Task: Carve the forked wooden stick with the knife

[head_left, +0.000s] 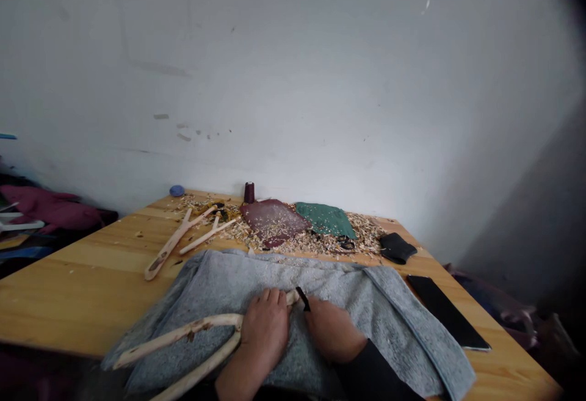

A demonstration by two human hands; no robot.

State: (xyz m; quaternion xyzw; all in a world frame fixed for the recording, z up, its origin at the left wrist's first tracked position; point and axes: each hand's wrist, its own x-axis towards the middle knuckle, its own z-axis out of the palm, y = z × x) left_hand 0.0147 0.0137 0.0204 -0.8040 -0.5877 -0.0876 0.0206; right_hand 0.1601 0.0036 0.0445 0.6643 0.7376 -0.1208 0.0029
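Note:
My left hand (264, 329) is closed over the junction of a forked, peeled wooden branch (183, 334) that lies on a grey cloth (389, 315) spread over the wooden table (82, 273). The branch's two prongs run down to the left; its short stub (292, 296) pokes out past my fingers. My right hand (330, 329) is closed on a small knife with a dark blade (303, 298). The blade rests against the stub's tip. A black sleeve covers my right wrist.
Two more forked sticks (183, 239) lie at the back left among wood shavings (334, 243). A dark red cloth (272, 221), a green cloth (326, 218), a dark spool (249, 192), a blue disc (176, 190), a black pouch (396, 247) and a black flat slab (446, 310) are also there.

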